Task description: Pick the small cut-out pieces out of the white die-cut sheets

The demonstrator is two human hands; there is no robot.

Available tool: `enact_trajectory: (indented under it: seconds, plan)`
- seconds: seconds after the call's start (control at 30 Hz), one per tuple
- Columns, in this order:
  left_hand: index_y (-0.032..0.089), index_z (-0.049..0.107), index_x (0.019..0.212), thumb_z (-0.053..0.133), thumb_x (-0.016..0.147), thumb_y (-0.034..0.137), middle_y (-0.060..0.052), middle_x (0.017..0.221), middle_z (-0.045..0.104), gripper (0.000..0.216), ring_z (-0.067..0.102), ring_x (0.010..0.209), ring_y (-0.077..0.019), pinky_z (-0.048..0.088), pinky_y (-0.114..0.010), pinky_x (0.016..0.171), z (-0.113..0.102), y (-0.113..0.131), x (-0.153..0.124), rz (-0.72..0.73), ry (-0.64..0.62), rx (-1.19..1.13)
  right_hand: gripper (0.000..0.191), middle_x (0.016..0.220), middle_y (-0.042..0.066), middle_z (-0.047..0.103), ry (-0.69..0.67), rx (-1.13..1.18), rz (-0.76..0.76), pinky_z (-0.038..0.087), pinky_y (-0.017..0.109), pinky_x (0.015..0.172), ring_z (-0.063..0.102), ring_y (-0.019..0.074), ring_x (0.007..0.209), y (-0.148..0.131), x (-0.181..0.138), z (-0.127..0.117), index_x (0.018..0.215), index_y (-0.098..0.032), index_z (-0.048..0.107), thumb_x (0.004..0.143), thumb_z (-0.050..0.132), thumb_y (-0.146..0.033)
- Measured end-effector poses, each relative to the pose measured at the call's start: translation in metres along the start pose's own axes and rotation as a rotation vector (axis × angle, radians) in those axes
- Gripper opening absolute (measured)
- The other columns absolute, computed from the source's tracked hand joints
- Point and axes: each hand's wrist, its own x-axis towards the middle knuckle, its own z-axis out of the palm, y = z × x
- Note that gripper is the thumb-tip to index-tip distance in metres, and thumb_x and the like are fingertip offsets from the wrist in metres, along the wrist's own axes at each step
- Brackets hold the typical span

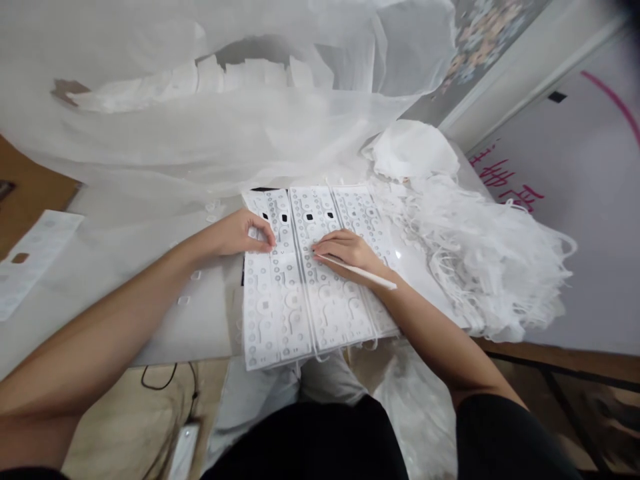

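Observation:
A white sheet [273, 313] printed with grey circles and curved lines lies before me, in long strips parted by grey lines. Dark square openings run across its upper part. My left hand [253, 232] rests at the sheet's left side, thumb and forefinger pinched together; whatever is between the tips is too small to make out. Over the middle strips, my right hand [345, 248] is closed around a slim white tool [367, 275]. The tool tapers toward the fingertips, and its wider end points back along my forearm.
Tangled white strips [495, 260] heap up right of the sheet, with a round white piece [415, 150] behind. Sheer white film [225, 140] spreads across the back. Small square cut-outs [183, 301] lie on the left. Another printed strip [37, 260] is at far left; a power strip [184, 452] lies below.

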Motion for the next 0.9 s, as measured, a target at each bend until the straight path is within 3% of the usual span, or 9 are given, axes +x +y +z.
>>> enact_trajectory:
  seconds: [0.13, 0.2, 0.37, 0.47, 0.53, 0.63, 0.77, 0.9]
  plan:
    - [0.021, 0.077, 0.08, 0.074, 0.073, 0.028, -0.001, 0.085, 0.075, 0.011, 0.069, 0.083, -0.0188, 0.05, -0.029, 0.082, 0.0, -0.001, 0.001, 0.002, 0.001, 0.003, 0.014, 0.096, 0.004, 0.077, -0.014, -0.195, -0.077, 0.053, 0.035, 0.082, 0.069, 0.0182, 0.092, -0.003, -0.001, 0.003, 0.103, -0.022, 0.068, 0.1, 0.055, -0.026]
    - [0.021, 0.077, 0.081, 0.074, 0.073, 0.028, -0.001, 0.086, 0.075, 0.011, 0.069, 0.084, -0.0188, 0.049, -0.029, 0.082, 0.0, -0.001, 0.001, 0.004, -0.003, 0.002, 0.015, 0.091, 0.004, 0.077, 0.029, -0.206, -0.017, 0.053, 0.035, 0.079, 0.07, 0.0175, 0.084, -0.005, 0.0, 0.006, 0.102, -0.021, 0.069, 0.1, 0.055, -0.028]
    - [0.021, 0.077, 0.081, 0.075, 0.073, 0.03, -0.002, 0.087, 0.076, 0.012, 0.069, 0.084, -0.0194, 0.049, -0.029, 0.082, -0.002, 0.0, -0.001, 0.008, 0.002, 0.012, 0.018, 0.095, 0.003, 0.077, 0.329, 0.062, 0.41, 0.055, 0.033, 0.079, 0.071, 0.0176, 0.081, -0.004, 0.003, 0.004, 0.095, -0.023, 0.072, 0.094, 0.062, -0.038]
    - [0.022, 0.078, 0.081, 0.076, 0.072, 0.033, -0.003, 0.086, 0.076, 0.015, 0.069, 0.084, -0.0202, 0.049, -0.03, 0.08, -0.006, 0.002, -0.004, 0.005, -0.007, 0.001, 0.021, 0.095, 0.003, 0.077, 0.526, 0.236, 0.616, 0.055, 0.033, 0.078, 0.07, 0.0193, 0.085, 0.009, 0.002, -0.012, 0.09, -0.023, 0.073, 0.087, 0.068, -0.043]
    - [0.022, 0.078, 0.081, 0.077, 0.072, 0.035, -0.003, 0.086, 0.076, 0.016, 0.069, 0.083, -0.0206, 0.049, -0.029, 0.077, -0.009, 0.002, -0.006, 0.006, -0.036, -0.013, 0.025, 0.086, 0.003, 0.075, 0.59, 0.31, 0.718, 0.054, 0.031, 0.071, 0.068, 0.0186, 0.078, 0.021, -0.001, -0.027, 0.088, -0.021, 0.074, 0.084, 0.071, -0.046]
    - [0.022, 0.079, 0.081, 0.077, 0.072, 0.038, -0.003, 0.086, 0.076, 0.019, 0.068, 0.079, -0.0203, 0.049, -0.027, 0.07, -0.015, 0.002, -0.008, -0.008, -0.062, 0.0, 0.029, 0.071, 0.002, 0.071, 0.437, 0.43, 0.815, 0.049, 0.028, 0.059, 0.063, 0.0158, 0.065, 0.035, -0.008, -0.044, 0.085, -0.019, 0.075, 0.077, 0.076, -0.047]
    - [0.024, 0.081, 0.097, 0.079, 0.069, 0.043, -0.005, 0.089, 0.076, 0.034, 0.061, 0.06, -0.0151, 0.043, -0.024, 0.054, -0.018, 0.002, -0.009, -0.062, 0.029, 0.045, 0.026, 0.077, 0.004, 0.074, 0.176, 0.485, 0.721, 0.05, 0.029, 0.063, 0.066, 0.0182, 0.073, 0.04, -0.02, -0.051, 0.082, -0.019, 0.078, 0.074, 0.08, -0.044]
    - [0.024, 0.078, 0.109, 0.077, 0.073, 0.048, -0.005, 0.087, 0.075, 0.043, 0.051, 0.047, -0.0104, 0.038, -0.023, 0.045, -0.015, 0.003, -0.011, -0.122, 0.089, -0.011, 0.023, 0.082, 0.005, 0.076, 0.201, 0.514, 0.66, 0.052, 0.03, 0.067, 0.069, 0.0203, 0.078, 0.038, -0.03, -0.047, 0.083, -0.02, 0.078, 0.076, 0.079, -0.042]
